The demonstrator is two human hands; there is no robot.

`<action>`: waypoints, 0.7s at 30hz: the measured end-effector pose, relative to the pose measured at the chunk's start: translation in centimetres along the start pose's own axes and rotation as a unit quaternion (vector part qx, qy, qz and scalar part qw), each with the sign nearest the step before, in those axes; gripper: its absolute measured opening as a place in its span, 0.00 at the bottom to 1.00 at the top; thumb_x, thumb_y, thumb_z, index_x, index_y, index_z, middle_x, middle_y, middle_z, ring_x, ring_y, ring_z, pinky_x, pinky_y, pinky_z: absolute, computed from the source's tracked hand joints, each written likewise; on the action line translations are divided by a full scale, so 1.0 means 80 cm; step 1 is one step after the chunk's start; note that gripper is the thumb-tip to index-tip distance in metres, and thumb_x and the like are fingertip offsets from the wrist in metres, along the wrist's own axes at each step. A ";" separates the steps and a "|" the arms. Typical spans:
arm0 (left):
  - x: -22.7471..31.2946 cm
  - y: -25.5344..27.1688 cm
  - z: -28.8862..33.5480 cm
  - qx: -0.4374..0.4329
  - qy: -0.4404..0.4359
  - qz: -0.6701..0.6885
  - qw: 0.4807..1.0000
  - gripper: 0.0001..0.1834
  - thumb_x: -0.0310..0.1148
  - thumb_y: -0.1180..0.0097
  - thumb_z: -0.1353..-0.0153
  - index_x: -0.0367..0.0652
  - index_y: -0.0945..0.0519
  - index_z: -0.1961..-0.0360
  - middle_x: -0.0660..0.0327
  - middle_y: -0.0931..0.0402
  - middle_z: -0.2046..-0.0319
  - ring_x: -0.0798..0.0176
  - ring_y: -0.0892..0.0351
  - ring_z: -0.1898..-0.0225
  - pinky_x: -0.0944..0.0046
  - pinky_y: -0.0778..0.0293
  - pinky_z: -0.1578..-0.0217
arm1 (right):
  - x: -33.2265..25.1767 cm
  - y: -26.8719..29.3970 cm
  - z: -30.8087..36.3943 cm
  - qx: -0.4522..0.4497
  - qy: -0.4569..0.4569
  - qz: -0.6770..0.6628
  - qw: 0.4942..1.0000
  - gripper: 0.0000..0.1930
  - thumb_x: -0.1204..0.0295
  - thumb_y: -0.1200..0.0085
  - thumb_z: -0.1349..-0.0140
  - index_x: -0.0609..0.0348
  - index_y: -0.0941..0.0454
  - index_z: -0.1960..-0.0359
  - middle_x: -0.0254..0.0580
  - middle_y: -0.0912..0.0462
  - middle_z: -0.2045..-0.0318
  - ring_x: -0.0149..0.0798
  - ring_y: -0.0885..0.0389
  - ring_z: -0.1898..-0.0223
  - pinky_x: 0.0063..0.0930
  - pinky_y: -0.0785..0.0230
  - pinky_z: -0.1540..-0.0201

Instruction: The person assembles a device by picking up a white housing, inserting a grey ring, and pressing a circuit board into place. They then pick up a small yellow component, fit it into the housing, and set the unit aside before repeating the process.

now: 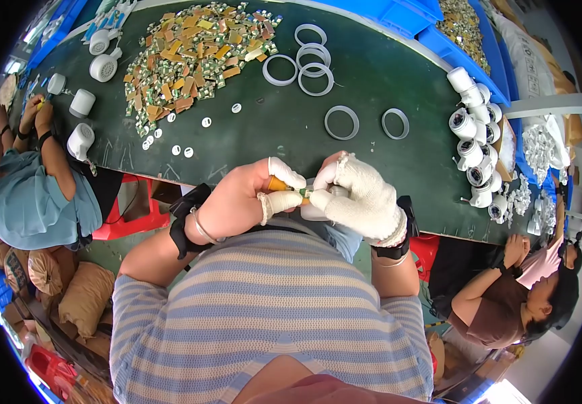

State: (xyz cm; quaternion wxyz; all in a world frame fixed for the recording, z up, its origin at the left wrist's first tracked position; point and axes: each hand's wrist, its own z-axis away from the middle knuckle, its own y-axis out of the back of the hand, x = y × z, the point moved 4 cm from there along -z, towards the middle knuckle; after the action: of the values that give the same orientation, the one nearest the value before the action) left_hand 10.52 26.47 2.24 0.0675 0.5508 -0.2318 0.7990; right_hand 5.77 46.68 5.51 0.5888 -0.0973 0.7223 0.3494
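Observation:
My left hand [233, 198], with white covers on its thumb and forefinger, pinches a small orange-and-green circuit board [277, 184] at the table's near edge. Opposite it, my right hand [366, 198] wears a white knit glove. Its thumb and forefinger close at the green end of the board, where the two hands meet. Below those fingertips shows part of a whitish round piece [312, 213], which the right hand seems to hold; its other side is hidden by the glove.
A heap of small circuit boards [196, 57] covers the table's far left. Several translucent rings [342, 122] and small white discs [206, 122] lie ahead. White camera-like housings [469, 153] stand at the right edge, others [82, 102] at left. Co-workers sit on both sides. Blue bins [398, 15] line the back.

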 end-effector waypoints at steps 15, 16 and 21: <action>0.017 0.003 0.022 0.063 -0.164 -0.298 0.938 0.17 0.15 0.37 0.43 0.43 0.17 0.53 0.50 0.13 0.63 0.45 0.11 0.59 0.58 0.19 0.58 | -0.043 -0.022 -0.023 -0.017 0.094 0.199 0.975 0.03 0.68 0.28 0.50 0.47 0.11 0.74 0.40 0.17 0.76 0.49 0.17 0.63 0.45 0.31 0.59; 0.013 0.008 0.022 0.078 -0.154 -0.306 0.936 0.16 0.17 0.35 0.40 0.42 0.18 0.51 0.51 0.13 0.62 0.49 0.10 0.59 0.60 0.19 0.57 | -0.045 -0.029 -0.026 -0.026 0.111 0.192 0.975 0.03 0.68 0.28 0.50 0.47 0.11 0.74 0.40 0.17 0.76 0.49 0.17 0.63 0.45 0.31 0.59; 0.055 0.036 0.051 0.132 -0.091 -0.147 0.976 0.10 0.25 0.32 0.32 0.39 0.18 0.52 0.58 0.12 0.58 0.66 0.13 0.55 0.62 0.19 0.53 | -0.044 -0.025 -0.027 0.078 0.115 0.156 0.978 0.14 0.67 0.29 0.45 0.54 0.13 0.57 0.47 0.15 0.61 0.50 0.17 0.58 0.41 0.27 0.52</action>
State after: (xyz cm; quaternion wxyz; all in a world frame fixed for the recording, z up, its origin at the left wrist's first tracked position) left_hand 11.20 21.45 6.55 0.0893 0.6531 -0.0460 0.7505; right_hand 6.18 42.94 8.07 0.4462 0.0235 0.8164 0.3658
